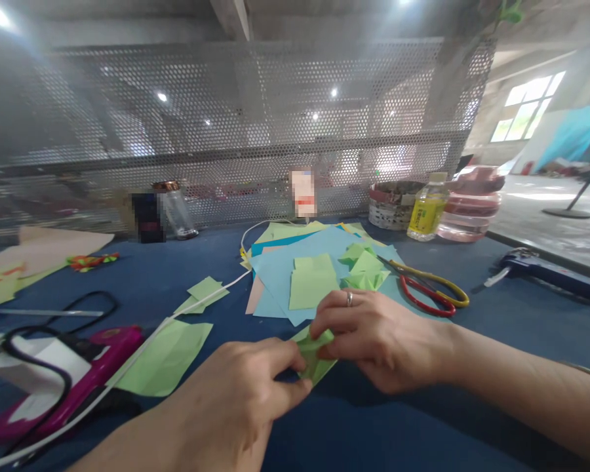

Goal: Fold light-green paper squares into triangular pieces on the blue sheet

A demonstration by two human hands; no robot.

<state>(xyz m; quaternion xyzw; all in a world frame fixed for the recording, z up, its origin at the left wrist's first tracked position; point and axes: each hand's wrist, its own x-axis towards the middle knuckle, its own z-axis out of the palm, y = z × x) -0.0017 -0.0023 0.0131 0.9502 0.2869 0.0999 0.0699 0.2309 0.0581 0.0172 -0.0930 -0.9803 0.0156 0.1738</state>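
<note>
A small piece of green paper, partly folded, is held between my two hands just above the blue table. My left hand pinches its left edge between thumb and fingers. On the other side my right hand, with a ring on one finger, grips its upper right part; the fingertips cover some of the folds. Just beyond lie green paper pieces on a stack of light blue sheets. Several folded green shapes rest beside them, near scissors with red and yellow handles.
Loose green sheets lie left, crossed by a white cable. A magenta tool with a black cord sits at far left, a dark blue glue gun at right. Bottles and a propped phone stand along the perforated screen.
</note>
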